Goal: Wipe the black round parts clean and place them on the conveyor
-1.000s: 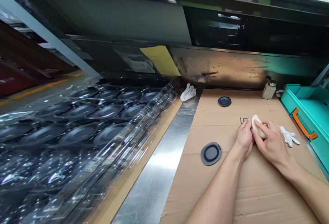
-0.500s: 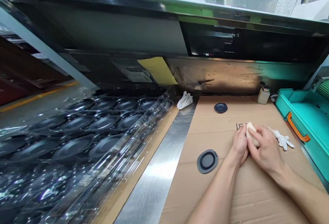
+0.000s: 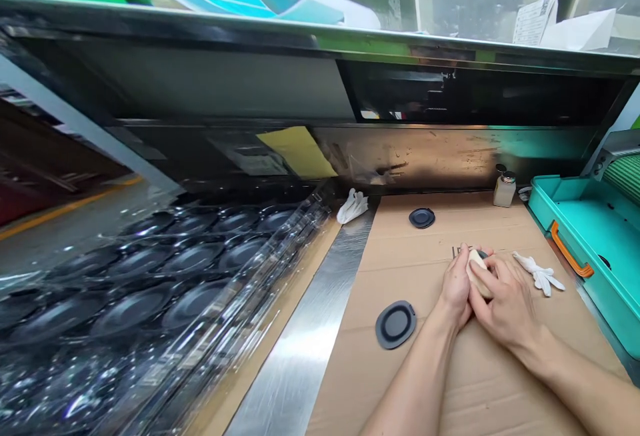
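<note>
Over the cardboard sheet, my left hand (image 3: 455, 287) and my right hand (image 3: 506, 297) are closed together. Between them is a cream cloth or soft pad (image 3: 477, 276), pressed by the fingers of my right hand. A small dark edge (image 3: 483, 254) shows beyond it, apparently of a dark round piece cupped in my left hand; most of it is hidden. On the cardboard to the left lies a dark grey round piece with a raised ring (image 3: 396, 325). A similar dark piece (image 3: 422, 218) lies farther back. A white glove (image 3: 539, 274) rests right of my hands.
Clear plastic trays of black round parts (image 3: 193, 259) fill the left side. A steel strip (image 3: 305, 329) separates them from the cardboard (image 3: 360, 383). A pump bottle (image 3: 505, 191) stands at the back, a teal bin (image 3: 560, 213) at right, another white glove (image 3: 353, 206) back left.
The view has shifted slightly, so everything sits a little lower and farther left. My hands stay together round the cream pad, and a dark edge now shows beyond it.
</note>
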